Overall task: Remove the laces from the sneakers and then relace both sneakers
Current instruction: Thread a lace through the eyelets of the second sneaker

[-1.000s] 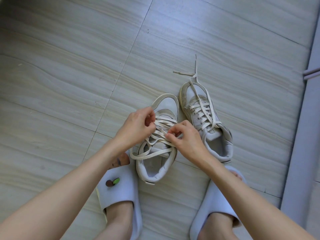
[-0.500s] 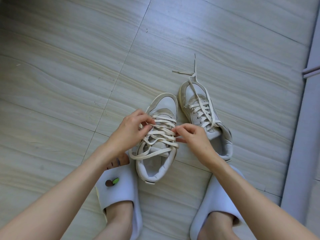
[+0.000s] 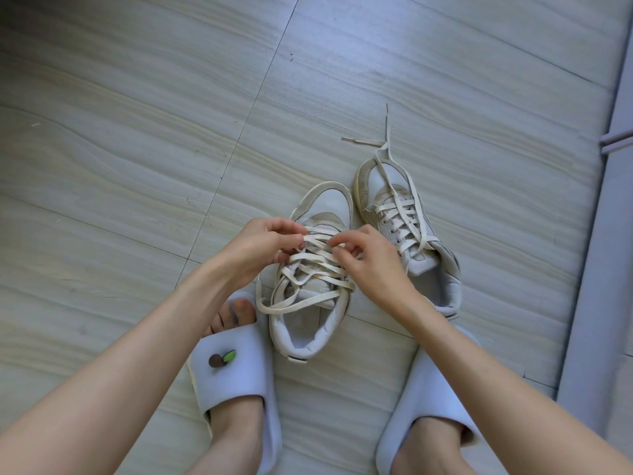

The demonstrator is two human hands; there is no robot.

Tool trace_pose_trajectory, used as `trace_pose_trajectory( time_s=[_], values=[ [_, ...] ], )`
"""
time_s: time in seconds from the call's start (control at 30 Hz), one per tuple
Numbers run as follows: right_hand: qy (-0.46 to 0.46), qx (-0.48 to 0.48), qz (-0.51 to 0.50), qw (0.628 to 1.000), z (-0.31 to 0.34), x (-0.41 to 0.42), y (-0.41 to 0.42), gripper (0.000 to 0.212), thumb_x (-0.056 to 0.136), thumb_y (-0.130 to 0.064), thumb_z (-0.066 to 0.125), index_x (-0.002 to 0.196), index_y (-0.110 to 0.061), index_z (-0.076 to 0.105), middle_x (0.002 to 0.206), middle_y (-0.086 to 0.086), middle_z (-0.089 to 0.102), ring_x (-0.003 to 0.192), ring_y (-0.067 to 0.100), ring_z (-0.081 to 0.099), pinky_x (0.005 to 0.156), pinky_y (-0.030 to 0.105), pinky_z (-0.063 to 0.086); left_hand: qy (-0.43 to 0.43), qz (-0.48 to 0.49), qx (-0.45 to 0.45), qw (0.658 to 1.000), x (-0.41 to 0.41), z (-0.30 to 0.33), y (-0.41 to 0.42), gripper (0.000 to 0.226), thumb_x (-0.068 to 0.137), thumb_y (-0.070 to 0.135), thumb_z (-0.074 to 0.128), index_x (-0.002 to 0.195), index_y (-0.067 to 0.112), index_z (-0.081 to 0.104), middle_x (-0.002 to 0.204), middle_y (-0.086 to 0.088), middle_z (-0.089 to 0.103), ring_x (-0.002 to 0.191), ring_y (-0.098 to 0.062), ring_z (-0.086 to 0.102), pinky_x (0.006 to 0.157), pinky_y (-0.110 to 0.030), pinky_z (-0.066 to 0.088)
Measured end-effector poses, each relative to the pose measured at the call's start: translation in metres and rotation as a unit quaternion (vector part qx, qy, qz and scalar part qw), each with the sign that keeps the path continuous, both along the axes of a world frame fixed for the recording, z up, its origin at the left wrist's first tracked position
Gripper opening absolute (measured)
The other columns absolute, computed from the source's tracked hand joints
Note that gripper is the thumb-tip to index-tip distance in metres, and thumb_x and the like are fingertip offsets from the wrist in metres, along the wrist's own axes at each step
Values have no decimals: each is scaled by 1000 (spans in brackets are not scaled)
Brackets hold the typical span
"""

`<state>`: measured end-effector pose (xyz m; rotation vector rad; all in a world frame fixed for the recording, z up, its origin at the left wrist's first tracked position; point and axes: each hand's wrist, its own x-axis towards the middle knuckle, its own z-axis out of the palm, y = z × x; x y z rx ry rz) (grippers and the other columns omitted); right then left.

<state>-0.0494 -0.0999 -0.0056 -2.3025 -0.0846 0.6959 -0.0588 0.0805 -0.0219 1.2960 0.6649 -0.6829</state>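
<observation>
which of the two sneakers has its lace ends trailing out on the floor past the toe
The far sneaker, untouched on the right: its lace ends trail past the toe. The near sneaker has both hands on its loosened lace.

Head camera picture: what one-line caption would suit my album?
Both hands, left hand and right hand, pinch the cream flat lace on the near white sneaker.

Your two sneakers (image 3: 329,214) are white with cream laces (image 3: 318,265). Your slippers (image 3: 239,368) are pale lilac; the left carries brown and green dots. The floor (image 3: 137,132) is grey-beige, wavy-streaked.
</observation>
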Motion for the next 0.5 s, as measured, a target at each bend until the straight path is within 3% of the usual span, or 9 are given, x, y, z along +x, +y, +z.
trace_pose_trajectory(
  time_s=[0.1,0.23,0.33,0.5],
  values=[
    [0,-59,79,995,0,10,3,12,89,-24,61,98,-21,68,81,-11,38,77,9,45,75,20,34,12,8,-26,1000,-2,-2,3,15,89,1,56,89,14,63,65,3,68,67,-8,60,63,-19,46],
    [18,-78,117,990,2,22,8,9,88,-27,61,90,-19,64,84,-9,39,82,12,46,77,26,36,12,5,-26,1000,-3,-5,2,15,92,6,52,89,15,63,60,5,63,64,-10,51,61,-19,41],
    [30,-90,94,991,1,25,11,9,89,-26,60,83,-19,59,91,-4,45,85,13,47,77,24,34,-4,-23,-4,1000,-3,-4,0,12,92,11,54,89,16,64,61,6,61,60,-7,45,53,-15,35],
    [29,-74,61,995,3,9,5,17,86,-35,63,83,-19,58,89,-7,42,82,9,46,74,22,32,-47,-31,59,997,-5,-2,-1,15,93,7,52,88,17,63,74,2,60,64,-9,49,62,-23,38]
  ],
)
